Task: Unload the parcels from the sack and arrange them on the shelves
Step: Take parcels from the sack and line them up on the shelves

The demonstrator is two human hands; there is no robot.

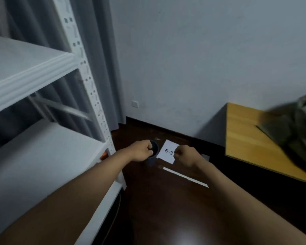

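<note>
Head view: both forearms reach forward over dark floor [166, 218]. Left hand [143, 150] curled around rim of dark cup [153, 152]. Right hand [184, 155] pinches white card [167, 152] marked "6-3". White strip [185, 176] just under right hand. Shelves [30, 71] left of left hand. Sack [297, 124] on table [245, 138], well right of right hand, blurred.

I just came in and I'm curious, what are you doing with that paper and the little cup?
A person stands by white shelves. The left hand grips the rim of a small dark cup, and the right hand pinches a white paper marked "6-3". A greenish sack lies on the wooden table to the right.
</note>
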